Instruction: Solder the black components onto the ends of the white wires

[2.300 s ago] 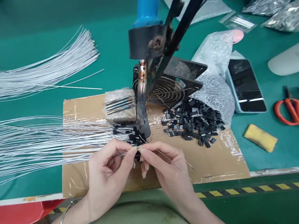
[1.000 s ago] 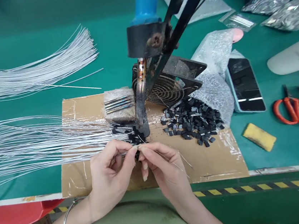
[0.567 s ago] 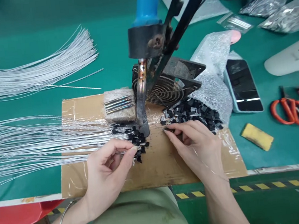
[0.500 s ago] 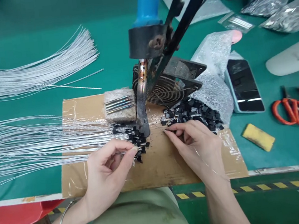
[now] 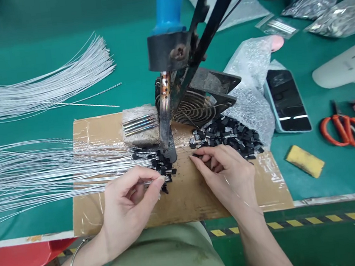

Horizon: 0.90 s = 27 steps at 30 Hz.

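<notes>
My left hand (image 5: 134, 200) is closed in a pinch on a thin white wire, mostly hidden by the fingers. Just beyond its fingertips is a cluster of small black connectors (image 5: 166, 162) at the ends of a spread of white wires (image 5: 41, 176). Thumb and forefinger of my right hand (image 5: 230, 176) are pinched on a tiny black connector (image 5: 194, 155), only part of which shows. This hand is at the near left side of a loose pile of black connectors (image 5: 234, 137). Under both hands lies a cardboard sheet (image 5: 186, 206).
A blue-handled soldering iron (image 5: 167, 6) points down between the hands on a black bracket. Behind it stand a fan (image 5: 194, 107) and a pad with metal rods (image 5: 140, 124). Rightward lie a phone (image 5: 288, 101), a yellow sponge (image 5: 305, 161) and orange-handled scissors (image 5: 348, 130). Another wire bundle (image 5: 63, 88) lies far left.
My right hand has shifted slightly left, still pinched. The left hand keeps its pinch in nearly the same place. The view has shifted a little.
</notes>
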Each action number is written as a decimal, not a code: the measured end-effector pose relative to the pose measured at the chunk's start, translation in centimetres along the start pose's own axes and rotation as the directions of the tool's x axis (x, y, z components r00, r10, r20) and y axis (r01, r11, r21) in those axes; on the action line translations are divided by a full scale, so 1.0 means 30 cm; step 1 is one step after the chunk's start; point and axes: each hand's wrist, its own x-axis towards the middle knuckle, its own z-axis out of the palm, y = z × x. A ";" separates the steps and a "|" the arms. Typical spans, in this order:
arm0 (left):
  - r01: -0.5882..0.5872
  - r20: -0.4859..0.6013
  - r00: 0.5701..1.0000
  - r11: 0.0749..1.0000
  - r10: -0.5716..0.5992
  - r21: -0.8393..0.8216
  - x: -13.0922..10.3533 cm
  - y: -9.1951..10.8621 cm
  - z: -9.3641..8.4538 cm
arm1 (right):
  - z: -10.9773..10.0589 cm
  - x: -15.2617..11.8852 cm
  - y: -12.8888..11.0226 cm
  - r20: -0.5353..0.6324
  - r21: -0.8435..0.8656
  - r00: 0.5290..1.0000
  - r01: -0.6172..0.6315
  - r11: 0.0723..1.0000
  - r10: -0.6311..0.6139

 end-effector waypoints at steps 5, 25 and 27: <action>-0.013 0.011 1.000 0.999 0.012 0.032 0.002 -0.003 -0.004 | 0.005 -0.003 -0.009 -0.018 0.007 1.000 -0.019 1.000 0.019; -0.008 -0.014 1.000 0.992 0.010 0.123 0.017 0.016 -0.009 | -0.052 -0.021 -0.110 0.055 0.619 0.931 -0.315 0.720 0.360; 0.008 -0.021 1.000 0.990 -0.006 0.137 0.014 0.020 -0.010 | -0.055 -0.019 -0.129 0.108 0.688 0.932 -0.322 0.650 0.347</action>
